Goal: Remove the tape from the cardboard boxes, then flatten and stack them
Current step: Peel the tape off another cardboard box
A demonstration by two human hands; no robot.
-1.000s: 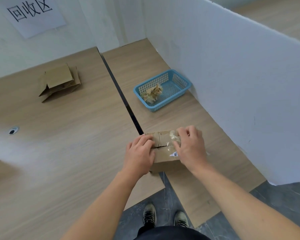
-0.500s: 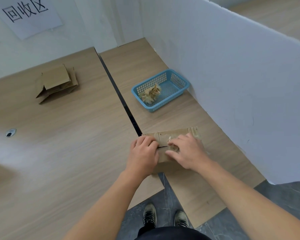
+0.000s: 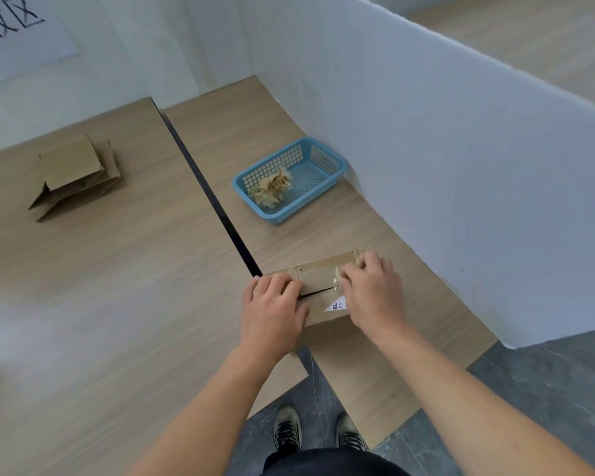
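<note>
Left hand point(image 3: 273, 310) grips the crosswise cardboard box point(image 3: 318, 277); right hand point(image 3: 375, 293) pinches its tape point(image 3: 337, 280).

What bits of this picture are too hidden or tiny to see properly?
Head view.
The sign: cut off by the left edge.
The cardboard box: ends covered by the left hand and right hand.
The tape: mostly hidden under the right hand.
The label: print too small.

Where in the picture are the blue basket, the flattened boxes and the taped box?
blue basket point(image 3: 272, 166): head view, on its latticed far wall.
flattened boxes point(image 3: 72, 163): head view, on the top flap of the pile.
taped box point(image 3: 318, 278): head view, on its bare top face.
</note>
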